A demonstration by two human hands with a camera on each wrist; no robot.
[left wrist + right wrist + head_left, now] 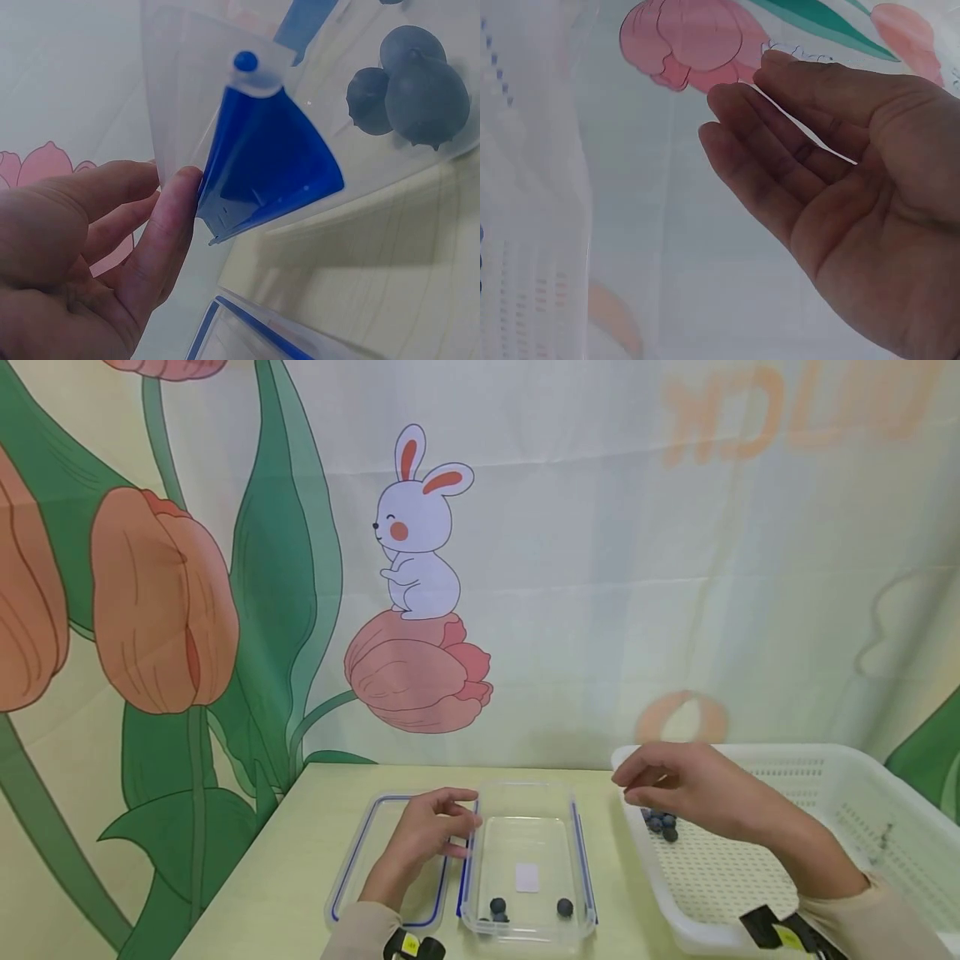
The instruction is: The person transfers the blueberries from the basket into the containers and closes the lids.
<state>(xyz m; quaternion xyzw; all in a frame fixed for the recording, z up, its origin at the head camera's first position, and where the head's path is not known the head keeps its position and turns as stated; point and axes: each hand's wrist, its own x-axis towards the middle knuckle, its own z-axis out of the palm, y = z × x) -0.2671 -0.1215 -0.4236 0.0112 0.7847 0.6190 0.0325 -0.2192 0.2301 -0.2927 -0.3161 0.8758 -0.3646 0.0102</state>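
My left hand (pixel 424 828) reaches over the left side of a clear plastic box (pixel 480 868) with blue latches. Its fingertips (pixel 184 184) touch the outer wall beside a blue latch (pixel 274 157), fairly straight. Blueberries (pixel 565 907) lie in the near end of the box, and a few of them (pixel 426 101) show through its wall in the left wrist view. My right hand (pixel 693 789) hovers over the left rim of a white perforated basket (pixel 720 877), fingers loosely bent and nothing between them. More blueberries (pixel 662 823) sit in the basket's left part, below that hand.
A clear lid (pixel 347 860) with a blue seal lies left of the box, partly under my left forearm. A small white square (pixel 527 877) shows in the middle of the box floor. Behind the pale yellow table (pixel 262 877) hangs a printed cloth (pixel 562 610) with tulips and a rabbit.
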